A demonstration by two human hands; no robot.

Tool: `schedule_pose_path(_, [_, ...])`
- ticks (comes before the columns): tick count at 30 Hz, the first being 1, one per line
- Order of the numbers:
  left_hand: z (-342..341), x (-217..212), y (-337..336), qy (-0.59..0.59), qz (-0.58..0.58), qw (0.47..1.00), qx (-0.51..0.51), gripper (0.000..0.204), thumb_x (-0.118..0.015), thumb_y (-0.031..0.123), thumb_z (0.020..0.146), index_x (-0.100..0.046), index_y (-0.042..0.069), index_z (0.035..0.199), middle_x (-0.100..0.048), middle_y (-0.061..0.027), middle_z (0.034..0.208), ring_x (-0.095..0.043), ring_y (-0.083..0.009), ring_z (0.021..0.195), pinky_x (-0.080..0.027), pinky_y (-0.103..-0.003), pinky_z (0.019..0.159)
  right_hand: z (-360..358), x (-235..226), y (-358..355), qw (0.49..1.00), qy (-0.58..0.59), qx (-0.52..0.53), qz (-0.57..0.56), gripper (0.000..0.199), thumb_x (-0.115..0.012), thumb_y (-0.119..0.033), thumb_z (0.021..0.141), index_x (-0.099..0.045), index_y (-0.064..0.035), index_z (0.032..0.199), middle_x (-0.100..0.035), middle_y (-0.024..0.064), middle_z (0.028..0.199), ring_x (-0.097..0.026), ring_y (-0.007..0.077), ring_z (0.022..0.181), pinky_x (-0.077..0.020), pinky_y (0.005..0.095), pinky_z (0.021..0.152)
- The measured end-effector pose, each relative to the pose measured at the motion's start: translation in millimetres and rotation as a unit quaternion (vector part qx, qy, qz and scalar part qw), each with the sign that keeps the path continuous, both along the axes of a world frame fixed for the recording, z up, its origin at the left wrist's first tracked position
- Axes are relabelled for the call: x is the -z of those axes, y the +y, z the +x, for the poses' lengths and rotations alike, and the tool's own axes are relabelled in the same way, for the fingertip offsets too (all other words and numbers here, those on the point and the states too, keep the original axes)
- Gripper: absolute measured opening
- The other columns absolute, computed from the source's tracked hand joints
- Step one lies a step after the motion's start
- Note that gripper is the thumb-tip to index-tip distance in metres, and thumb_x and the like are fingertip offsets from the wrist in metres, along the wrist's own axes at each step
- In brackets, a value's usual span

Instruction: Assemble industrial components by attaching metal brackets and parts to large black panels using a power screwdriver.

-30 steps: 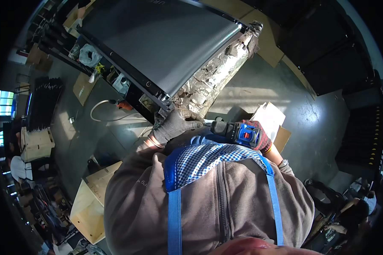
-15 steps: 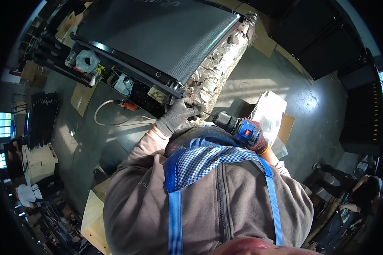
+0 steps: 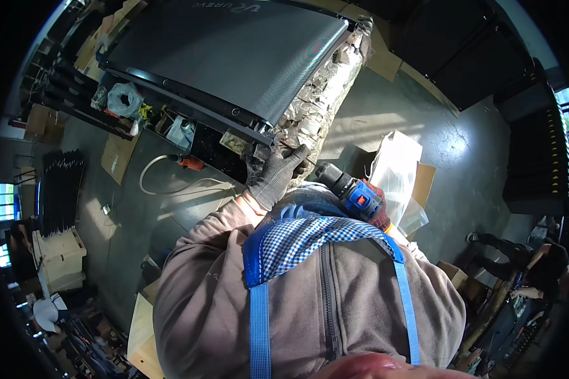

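Observation:
A long black treadmill deck (image 3: 227, 57) with a textured belt and dark side frame lies ahead of me on a thick support wrapped in torn silvery film (image 3: 316, 104). My left hand (image 3: 272, 177), in a grey glove, is at the frame's near corner, its visible fingers apart. Any small part under them is hidden. In a dark red glove, my right hand (image 3: 380, 218) grips a blue and black cordless drill (image 3: 357, 192). The drill's chuck points up and left toward my left hand, apart from the frame.
Beneath the deck's left side, a black tray (image 3: 202, 148) holds a clear tape roll (image 3: 125, 100) and a small can. An orange-ended hose (image 3: 191, 163) curls below it. An open carton (image 3: 395, 170) stands right of the drill. Other people work at the far left and right.
My left hand has turned, its fingers now pointing more upward at the frame corner. The drill has tilted slightly, and its tip has drawn away from my left hand. The view has shifted slightly.

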State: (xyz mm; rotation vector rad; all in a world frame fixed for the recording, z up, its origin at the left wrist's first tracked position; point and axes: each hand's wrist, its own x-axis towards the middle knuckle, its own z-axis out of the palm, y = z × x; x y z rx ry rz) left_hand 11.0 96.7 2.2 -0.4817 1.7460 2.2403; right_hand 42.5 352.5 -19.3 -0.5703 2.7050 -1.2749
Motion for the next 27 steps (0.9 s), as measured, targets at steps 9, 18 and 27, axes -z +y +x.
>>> schedule_pose_path(9, [-5, 3, -3, -0.003, -0.003, 1.0, -0.031, 0.033, -0.068, 0.024, 0.09, -0.064, 0.0, 0.111, -0.064, -0.0014, 0.095, -0.056, -0.0082, 0.083, -0.047, -0.021, 0.071, -6, 14, -8, 1.0, 0.004, -0.014, 0.004, 0.039, -0.078, -0.022, 0.072, -0.064, -0.0079, 0.105, -0.068, 0.0081, 0.093, -0.067, 0.0233, 0.084, -0.0526, 0.031, 0.076])
schedule_pose_path(18, [-16, 31, -39, 0.014, -0.148, 0.984, 0.101, 0.041, -0.068, 0.034, 0.089, -0.064, 0.001, 0.112, -0.066, -0.0047, 0.092, -0.059, -0.011, 0.079, -0.048, -0.026, 0.068, -25, -16, -25, 0.992, -0.049, -0.075, -0.09, 0.044, -0.078, -0.022, 0.068, -0.063, -0.0084, 0.107, -0.067, 0.0108, 0.098, -0.067, 0.0261, 0.088, -0.0515, 0.0332, 0.081])
schedule_pose_path(27, [-82, -104, -83, 0.443, -0.711, 0.415, 0.355, 0.041, -0.076, 0.022, 0.071, -0.066, 0.015, 0.11, -0.06, -0.0046, 0.119, -0.052, -0.0246, 0.119, -0.042, -0.037, 0.103, -49, -27, -15, 0.992, -0.017, -0.114, -0.044, 0.051, -0.076, -0.02, 0.063, -0.063, -0.0065, 0.11, -0.067, 0.0131, 0.103, -0.066, 0.03, 0.091, -0.0511, 0.0329, 0.084])
